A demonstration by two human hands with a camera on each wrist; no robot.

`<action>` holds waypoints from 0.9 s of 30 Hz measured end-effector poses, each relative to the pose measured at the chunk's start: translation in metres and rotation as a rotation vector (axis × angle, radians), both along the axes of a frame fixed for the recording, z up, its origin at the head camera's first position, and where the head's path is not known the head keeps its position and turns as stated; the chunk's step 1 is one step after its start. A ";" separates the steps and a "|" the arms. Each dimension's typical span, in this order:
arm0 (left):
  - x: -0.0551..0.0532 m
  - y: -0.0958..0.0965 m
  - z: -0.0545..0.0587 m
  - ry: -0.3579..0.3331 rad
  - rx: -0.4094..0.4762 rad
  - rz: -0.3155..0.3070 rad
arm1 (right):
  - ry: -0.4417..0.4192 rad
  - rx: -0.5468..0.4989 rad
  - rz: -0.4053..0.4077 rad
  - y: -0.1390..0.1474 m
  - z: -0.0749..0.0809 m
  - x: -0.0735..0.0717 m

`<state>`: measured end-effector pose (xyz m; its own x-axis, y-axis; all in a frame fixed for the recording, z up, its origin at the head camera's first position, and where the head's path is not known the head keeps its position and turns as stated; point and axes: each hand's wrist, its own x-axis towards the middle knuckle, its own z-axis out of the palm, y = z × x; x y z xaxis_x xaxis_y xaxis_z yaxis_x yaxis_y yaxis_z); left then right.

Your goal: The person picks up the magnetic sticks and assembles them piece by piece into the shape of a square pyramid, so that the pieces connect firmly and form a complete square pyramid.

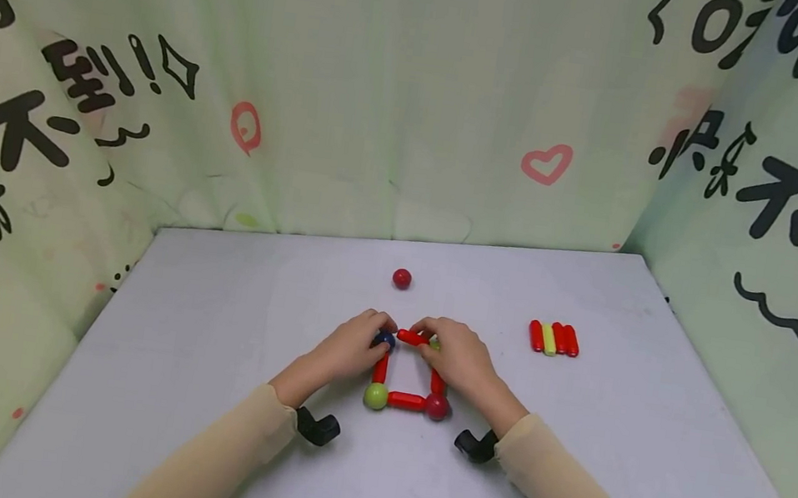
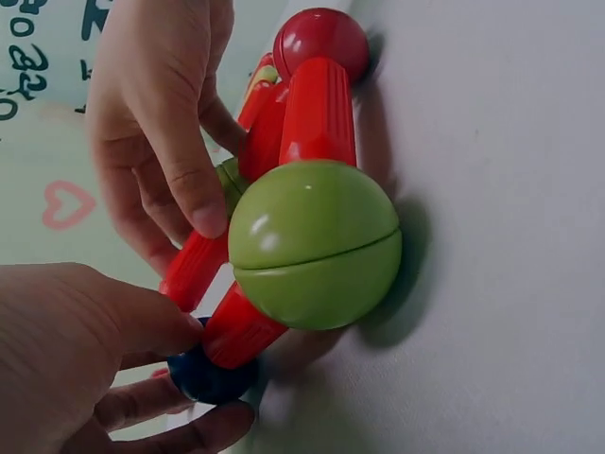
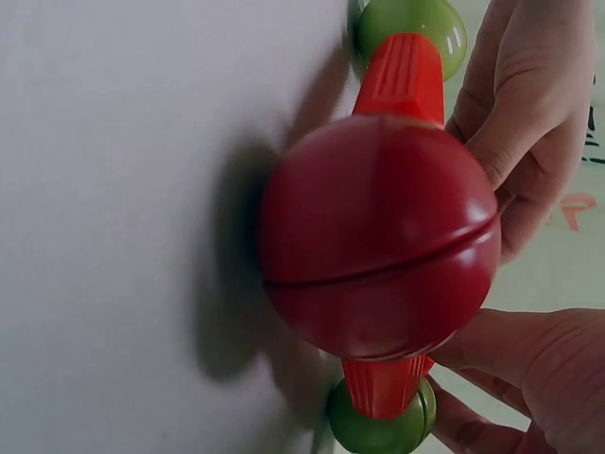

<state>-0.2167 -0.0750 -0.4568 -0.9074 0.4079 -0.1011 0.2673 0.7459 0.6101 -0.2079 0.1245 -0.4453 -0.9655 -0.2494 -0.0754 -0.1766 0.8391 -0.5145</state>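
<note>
My left hand [image 1: 350, 344] holds a blue ball [image 2: 213, 378] between thumb and fingers at the far left corner of a ball-and-rod square. My right hand [image 1: 460, 356] grips the far green ball [image 3: 383, 416], partly hidden by the fingers. From that ball a red rod [image 1: 412, 337] points left, its free end close to the blue ball. Nearer me, a second green ball [image 1: 375, 396] and a dark red ball [image 1: 437, 406] lie on the table, joined by a front red rod [image 1: 407, 401]. Red side rods run from these two to the held balls.
A loose red ball [image 1: 402, 279] lies beyond the hands. To the right, several red rods [image 1: 535, 336] and one yellow-green rod [image 1: 548, 339] lie in a row on the white table [image 1: 250, 288]. Printed curtains [image 1: 401, 115] enclose the table's back and sides.
</note>
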 end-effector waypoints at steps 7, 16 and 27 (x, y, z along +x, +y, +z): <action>-0.002 -0.003 0.000 -0.006 -0.004 -0.005 | 0.002 0.042 0.010 -0.001 0.001 -0.001; -0.001 -0.003 0.000 -0.008 0.020 -0.018 | 0.030 0.107 0.072 -0.004 0.002 -0.001; -0.002 -0.003 -0.001 -0.017 -0.005 -0.009 | 0.056 0.062 0.012 0.012 0.005 -0.005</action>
<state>-0.2192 -0.0778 -0.4580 -0.9018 0.4156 -0.1187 0.2635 0.7463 0.6113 -0.2128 0.1368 -0.4404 -0.9654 -0.2580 -0.0372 -0.2142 0.8664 -0.4511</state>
